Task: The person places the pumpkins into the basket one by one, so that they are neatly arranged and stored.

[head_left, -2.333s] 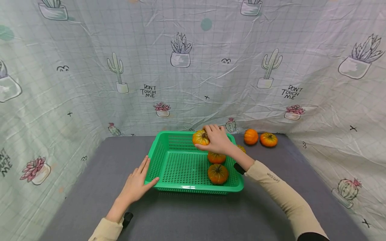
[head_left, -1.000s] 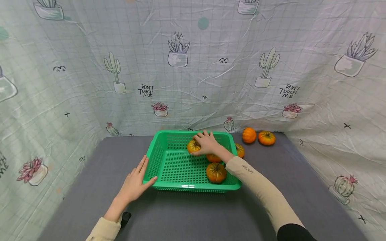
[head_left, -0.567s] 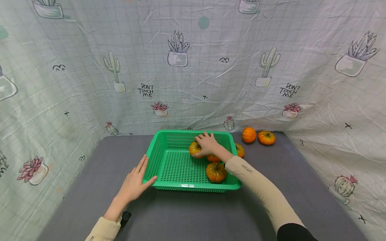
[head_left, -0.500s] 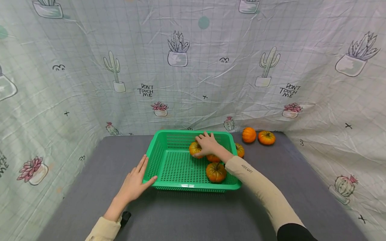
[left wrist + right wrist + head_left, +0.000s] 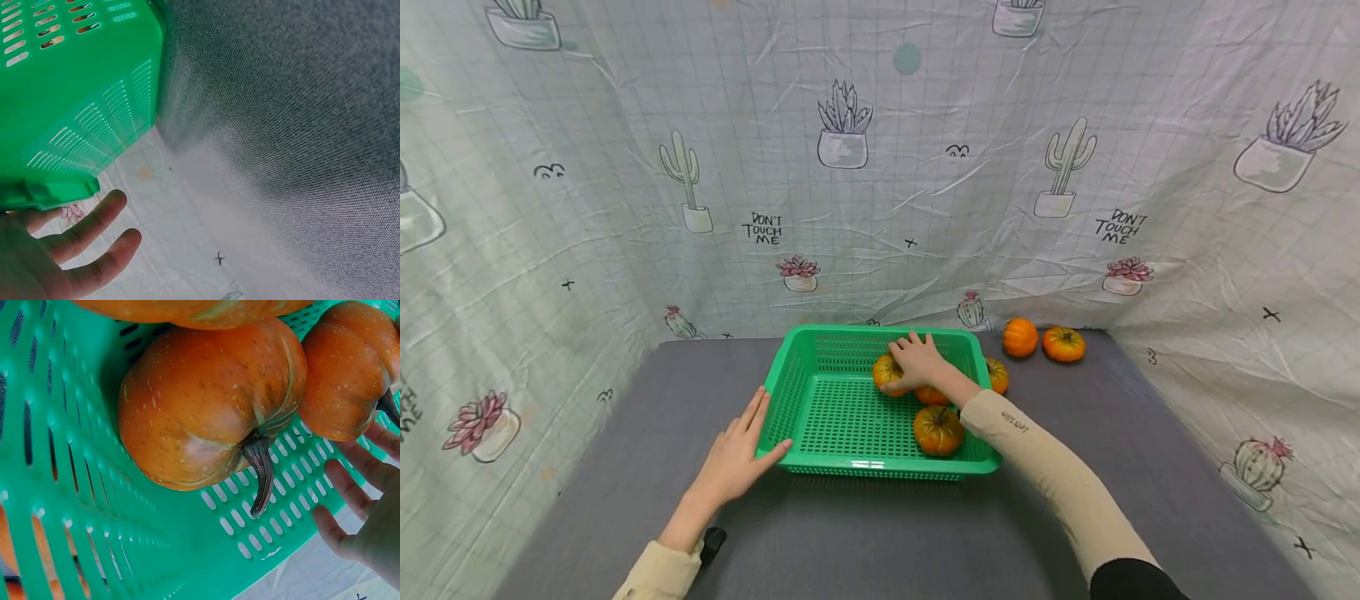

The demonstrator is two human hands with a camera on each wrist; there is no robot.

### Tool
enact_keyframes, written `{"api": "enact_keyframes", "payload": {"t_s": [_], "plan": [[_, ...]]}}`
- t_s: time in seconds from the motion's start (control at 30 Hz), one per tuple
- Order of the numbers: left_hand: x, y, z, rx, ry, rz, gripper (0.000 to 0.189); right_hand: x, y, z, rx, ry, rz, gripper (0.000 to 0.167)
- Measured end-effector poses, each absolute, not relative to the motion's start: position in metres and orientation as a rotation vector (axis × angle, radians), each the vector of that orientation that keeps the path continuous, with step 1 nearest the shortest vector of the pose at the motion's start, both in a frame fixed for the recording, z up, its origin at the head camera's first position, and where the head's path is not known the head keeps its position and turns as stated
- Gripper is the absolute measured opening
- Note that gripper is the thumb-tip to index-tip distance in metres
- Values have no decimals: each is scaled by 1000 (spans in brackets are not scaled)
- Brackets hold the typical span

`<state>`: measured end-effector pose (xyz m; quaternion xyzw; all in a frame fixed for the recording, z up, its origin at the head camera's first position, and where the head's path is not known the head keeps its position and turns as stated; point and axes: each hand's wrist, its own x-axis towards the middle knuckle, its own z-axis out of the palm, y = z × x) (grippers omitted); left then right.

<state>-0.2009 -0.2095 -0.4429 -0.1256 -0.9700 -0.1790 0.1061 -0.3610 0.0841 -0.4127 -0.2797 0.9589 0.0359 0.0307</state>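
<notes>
A green plastic basket (image 5: 865, 463) with slotted walls sits on the dark grey tabletop. My left hand (image 5: 735, 454) rests at its left side, fingers stretched along the rim and thumb spread over the front corner. Inside the basket, my right hand (image 5: 919, 364) grips a small yellow-orange pumpkin (image 5: 884, 375) from above, thumb at its near side. The right wrist view shows this pumpkin (image 5: 344, 369) at the right, with fingertips (image 5: 340, 472) by its lower edge. Another pumpkin (image 5: 932, 396) sits beside it, partly hidden by my wrist; a third (image 5: 937, 431) lies at the front right.
Outside the basket, a pumpkin (image 5: 997, 377) stands against the right wall, partly hidden by the rim. Two more, a rounder orange pumpkin (image 5: 1020, 337) and a flatter pumpkin (image 5: 1063, 344), lie at the back right. A printed cactus cloth (image 5: 880, 208) hangs behind the table.
My right hand has brought the pumpkin down from above the back rim into the basket, then shifted it slightly right. The left hand has stayed at the basket's left side.
</notes>
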Motion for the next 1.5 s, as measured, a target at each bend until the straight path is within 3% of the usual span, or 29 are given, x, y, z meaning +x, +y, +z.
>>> {"api": "enact_keyframes", "payload": {"t_s": [0.43,0.8,1.5], "plan": [[-200,-209,-444,-362,-2854,-530,80,-358,84,-412,-887,2982,144,70],[-199,-208,-443,-361,-2851,-526,81,-352,82,-408,-981,3029,-43,55],[-200,-209,-446,-360,-2859,-560,81,-321,122,-353,-1107,3084,-261,42]]}}
